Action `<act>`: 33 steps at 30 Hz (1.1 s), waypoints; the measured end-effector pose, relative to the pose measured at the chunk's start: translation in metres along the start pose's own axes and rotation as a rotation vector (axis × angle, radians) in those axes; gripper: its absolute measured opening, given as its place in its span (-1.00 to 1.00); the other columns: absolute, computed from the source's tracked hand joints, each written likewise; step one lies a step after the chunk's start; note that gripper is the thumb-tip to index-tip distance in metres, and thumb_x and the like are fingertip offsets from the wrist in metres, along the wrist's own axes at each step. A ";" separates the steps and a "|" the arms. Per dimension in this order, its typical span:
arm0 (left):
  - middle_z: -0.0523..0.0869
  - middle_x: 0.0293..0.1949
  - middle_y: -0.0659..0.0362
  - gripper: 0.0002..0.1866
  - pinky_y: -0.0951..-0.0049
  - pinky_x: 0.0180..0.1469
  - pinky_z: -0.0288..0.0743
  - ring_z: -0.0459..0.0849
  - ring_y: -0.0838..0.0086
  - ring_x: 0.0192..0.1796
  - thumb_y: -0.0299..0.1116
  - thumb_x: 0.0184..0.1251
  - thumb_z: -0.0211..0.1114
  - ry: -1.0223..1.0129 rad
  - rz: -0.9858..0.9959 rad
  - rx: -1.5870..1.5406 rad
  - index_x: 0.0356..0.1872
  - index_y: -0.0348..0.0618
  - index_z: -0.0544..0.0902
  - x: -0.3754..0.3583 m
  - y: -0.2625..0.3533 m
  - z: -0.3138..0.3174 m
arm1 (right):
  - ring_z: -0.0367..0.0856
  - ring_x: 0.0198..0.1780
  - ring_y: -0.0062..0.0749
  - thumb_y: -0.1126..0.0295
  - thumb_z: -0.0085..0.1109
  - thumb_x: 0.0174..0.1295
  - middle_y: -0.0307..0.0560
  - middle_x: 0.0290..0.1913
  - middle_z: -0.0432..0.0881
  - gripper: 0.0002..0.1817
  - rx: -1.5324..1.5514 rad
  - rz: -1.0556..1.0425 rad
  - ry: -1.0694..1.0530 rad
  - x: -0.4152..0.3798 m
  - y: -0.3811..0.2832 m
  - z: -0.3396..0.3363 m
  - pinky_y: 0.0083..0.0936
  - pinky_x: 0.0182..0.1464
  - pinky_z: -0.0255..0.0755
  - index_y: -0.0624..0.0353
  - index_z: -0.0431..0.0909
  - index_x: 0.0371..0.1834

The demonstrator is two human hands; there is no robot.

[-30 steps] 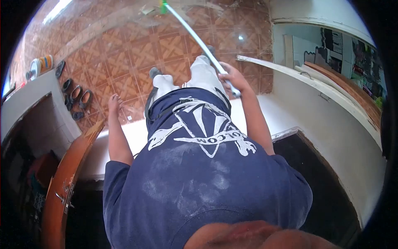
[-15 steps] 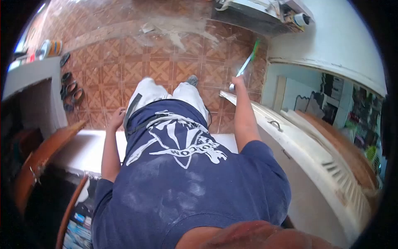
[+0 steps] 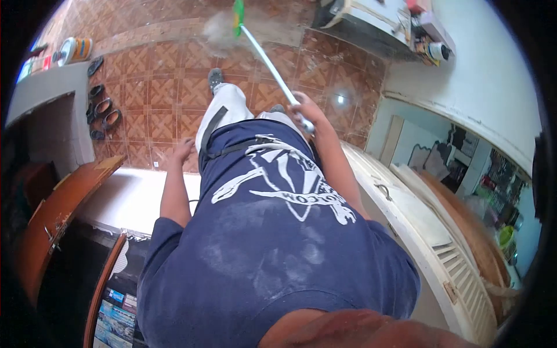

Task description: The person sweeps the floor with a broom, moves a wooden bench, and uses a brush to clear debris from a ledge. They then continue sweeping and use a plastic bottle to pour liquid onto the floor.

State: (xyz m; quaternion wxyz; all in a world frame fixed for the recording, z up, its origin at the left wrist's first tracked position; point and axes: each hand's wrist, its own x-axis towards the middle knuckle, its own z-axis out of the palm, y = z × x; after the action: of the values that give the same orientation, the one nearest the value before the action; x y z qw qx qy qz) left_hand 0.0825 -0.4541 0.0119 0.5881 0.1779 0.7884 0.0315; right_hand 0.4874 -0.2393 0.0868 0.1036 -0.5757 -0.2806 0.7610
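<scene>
My right hand (image 3: pixel 306 110) is closed around the white handle of a green-headed broom (image 3: pixel 268 62) near the handle's end. The broom's green head (image 3: pixel 238 18) is at the top of the view, beside a pale dusty patch (image 3: pixel 217 32) on the brown tiled floor (image 3: pixel 159 95). Low at my left side hangs my left hand (image 3: pixel 184 151), beside my light trousers. Its fingers are small and partly curled, and I cannot make out whether it is closed.
Several dark shoes (image 3: pixel 103 106) stand on the floor at the left, below a white bucket (image 3: pixel 75 51). An open wooden door (image 3: pixel 64 206) is at lower left. White louvred doors (image 3: pixel 426 232) lean at the right, below a cluttered worktop (image 3: pixel 377 17).
My right hand has moved left with the broom, whose head swung from the right side to the upper middle. One foot now shows further forward.
</scene>
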 end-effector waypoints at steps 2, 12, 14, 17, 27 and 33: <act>0.60 -0.13 0.14 -0.57 0.41 -0.22 0.41 0.54 0.45 -0.19 -0.13 0.22 0.11 0.026 0.180 -0.059 0.01 -0.20 0.49 0.044 0.008 -0.011 | 0.33 -0.69 -0.61 0.60 0.13 -0.02 -0.15 -0.45 0.47 -0.41 -0.156 -0.100 0.071 -0.015 0.010 -0.001 -0.59 -0.71 0.24 0.19 0.23 0.16; 0.60 -0.16 0.13 -0.62 0.46 -0.12 0.45 0.57 0.48 -0.16 -0.26 0.25 0.09 0.131 0.219 -0.455 0.01 -0.28 0.47 0.136 0.040 -0.147 | 0.39 -0.64 -0.55 0.59 0.10 -0.04 -0.14 -0.48 0.46 -0.62 -0.534 0.194 0.355 -0.030 0.004 0.032 -0.59 -0.65 0.27 0.28 0.33 -0.08; 0.58 -0.23 0.29 -0.66 0.53 -0.42 0.36 0.54 0.58 -0.35 -0.20 0.29 0.06 0.103 0.090 -0.461 0.06 0.00 0.43 0.141 0.030 -0.168 | 0.42 -0.68 -0.48 0.62 0.07 -0.03 -0.13 -0.59 0.45 -0.67 -0.387 0.397 0.153 0.014 -0.020 0.045 -0.49 -0.70 0.31 0.29 0.27 -0.17; 0.57 -0.12 0.29 -0.65 0.29 -0.20 0.37 0.53 0.55 -0.21 -0.15 0.30 0.02 0.077 -0.014 -0.437 0.07 0.07 0.42 0.135 0.028 -0.189 | 0.36 -0.72 -0.58 0.57 0.07 0.02 -0.24 -0.65 0.39 -0.75 -0.316 0.383 0.094 0.058 -0.088 0.098 -0.55 -0.73 0.27 0.23 0.32 -0.21; 0.60 -0.19 0.21 -0.65 0.56 -0.45 0.33 0.55 0.56 -0.29 -0.17 0.28 0.08 0.117 -0.023 -0.531 0.04 -0.03 0.45 0.153 0.045 -0.210 | 0.29 -0.72 -0.71 0.52 0.03 0.11 -0.28 -0.54 0.37 -0.83 -0.053 0.334 -0.113 0.239 -0.236 0.170 -0.72 -0.76 0.22 0.15 0.33 -0.24; 0.60 -0.17 0.27 -0.66 0.54 -0.37 0.34 0.55 0.56 -0.28 -0.16 0.28 0.07 0.173 -0.009 -0.554 0.04 0.01 0.45 0.158 0.087 -0.215 | 0.34 -0.68 -0.63 0.53 0.06 0.04 -0.21 -0.47 0.41 -0.61 -0.447 0.156 0.005 0.159 -0.258 0.094 -0.61 -0.73 0.24 0.16 0.36 0.00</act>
State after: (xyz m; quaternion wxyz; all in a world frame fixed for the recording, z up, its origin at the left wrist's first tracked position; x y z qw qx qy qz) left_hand -0.1369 -0.2881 -0.0447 0.5449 0.0038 0.7978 0.2579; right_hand 0.3069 0.0203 0.1148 -0.0847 -0.6060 -0.3967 0.6843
